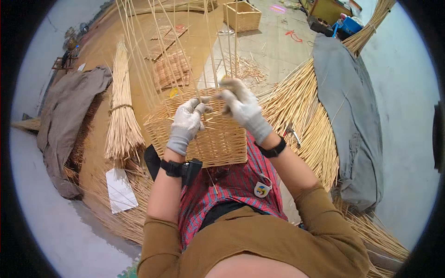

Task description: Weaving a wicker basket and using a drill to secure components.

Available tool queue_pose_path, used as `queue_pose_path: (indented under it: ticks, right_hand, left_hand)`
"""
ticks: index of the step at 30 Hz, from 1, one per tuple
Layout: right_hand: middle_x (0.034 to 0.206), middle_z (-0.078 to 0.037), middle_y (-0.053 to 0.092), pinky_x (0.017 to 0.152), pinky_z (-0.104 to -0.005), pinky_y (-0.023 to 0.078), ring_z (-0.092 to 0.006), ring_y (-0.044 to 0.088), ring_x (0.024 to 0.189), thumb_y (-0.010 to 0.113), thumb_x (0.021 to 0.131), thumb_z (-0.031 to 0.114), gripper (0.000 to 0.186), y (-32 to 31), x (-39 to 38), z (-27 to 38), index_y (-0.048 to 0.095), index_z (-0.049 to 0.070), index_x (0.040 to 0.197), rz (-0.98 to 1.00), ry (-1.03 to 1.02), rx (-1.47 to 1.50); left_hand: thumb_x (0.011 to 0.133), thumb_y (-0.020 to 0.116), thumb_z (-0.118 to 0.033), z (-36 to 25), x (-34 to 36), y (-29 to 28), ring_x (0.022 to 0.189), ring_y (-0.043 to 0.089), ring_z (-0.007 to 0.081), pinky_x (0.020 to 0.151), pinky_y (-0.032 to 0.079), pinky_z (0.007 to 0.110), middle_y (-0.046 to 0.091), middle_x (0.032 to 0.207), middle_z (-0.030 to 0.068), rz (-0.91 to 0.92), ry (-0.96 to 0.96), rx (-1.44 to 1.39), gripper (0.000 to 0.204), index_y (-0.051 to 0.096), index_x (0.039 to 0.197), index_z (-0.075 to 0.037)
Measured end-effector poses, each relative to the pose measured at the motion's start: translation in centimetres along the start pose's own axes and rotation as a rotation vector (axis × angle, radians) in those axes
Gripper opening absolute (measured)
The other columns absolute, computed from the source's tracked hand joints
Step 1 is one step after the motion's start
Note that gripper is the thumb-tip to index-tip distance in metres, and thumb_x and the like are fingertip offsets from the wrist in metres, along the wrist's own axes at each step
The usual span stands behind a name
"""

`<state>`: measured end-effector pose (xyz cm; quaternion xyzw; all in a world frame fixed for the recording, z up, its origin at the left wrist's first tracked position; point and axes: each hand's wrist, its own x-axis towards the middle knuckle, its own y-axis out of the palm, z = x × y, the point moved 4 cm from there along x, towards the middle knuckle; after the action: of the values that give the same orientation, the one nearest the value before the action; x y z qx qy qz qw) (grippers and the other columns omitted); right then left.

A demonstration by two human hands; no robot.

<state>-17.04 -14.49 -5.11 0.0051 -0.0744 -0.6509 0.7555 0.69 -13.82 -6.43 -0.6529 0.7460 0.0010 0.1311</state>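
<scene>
A partly woven wicker basket (218, 146) leans across my lap, with long upright stakes (211, 41) rising from its far edge. My left hand (187, 121), in a pale work glove, is closed at that edge, its thumb and fingers pinching a wicker rod. Beside it, my right hand (245, 105), gloved too, hovers at the rim with bent fingers held apart; nothing shows clearly between them. Short rod ends stick out of the weave between the hands. The gloves hide part of the rim.
Bundled rods (121, 99) lie at left, near a white sheet (121, 191). More loose rods (306, 120) spread at right by a grey cloth (347, 120), with pliers (292, 134) on them. Woven panels (171, 69) and a finished-looking basket (242, 17) are farther off.
</scene>
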Motion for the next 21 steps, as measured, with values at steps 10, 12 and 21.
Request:
queue_pose_path:
  ticks: [10,12,21]
  right_hand:
    - [0.084,-0.014,0.072,0.074,-0.032,0.053,-0.0161,0.066,0.078,0.071,0.082,0.021,0.025,-7.8,-1.0,-2.7,0.071,-0.002,0.093,-0.175,0.186,-0.411]
    - [0.084,-0.01,0.071,0.071,-0.0289,0.052,-0.0133,0.064,0.075,0.07,0.085,0.02,0.024,-7.9,-0.8,-2.7,0.071,-0.001,0.096,-0.131,0.181,-0.382]
    - [0.081,-0.002,0.065,0.066,-0.0245,0.05,-0.0086,0.059,0.072,0.072,0.088,0.023,0.026,-8.9,-1.0,-4.6,0.07,0.001,0.101,-0.03,0.169,-0.05]
  left_hand:
    - [0.078,0.072,-0.005,-1.6,-2.8,6.4,0.096,0.06,0.0322,0.08,0.051,0.04,0.055,0.111,0.0136,-0.226,0.548,0.85,0.044,0.066,0.12,-0.016]
    - [0.077,0.074,-0.007,-2.4,-3.5,7.3,0.095,0.06,0.0331,0.08,0.051,0.039,0.056,0.11,0.0135,-0.315,0.628,0.952,0.04,0.068,0.116,-0.015]
    - [0.077,0.077,-0.006,-3.0,-2.2,9.3,0.086,0.062,0.0309,0.076,0.051,0.037,0.061,0.094,0.0134,-0.193,0.66,0.772,0.028,0.067,0.103,-0.004]
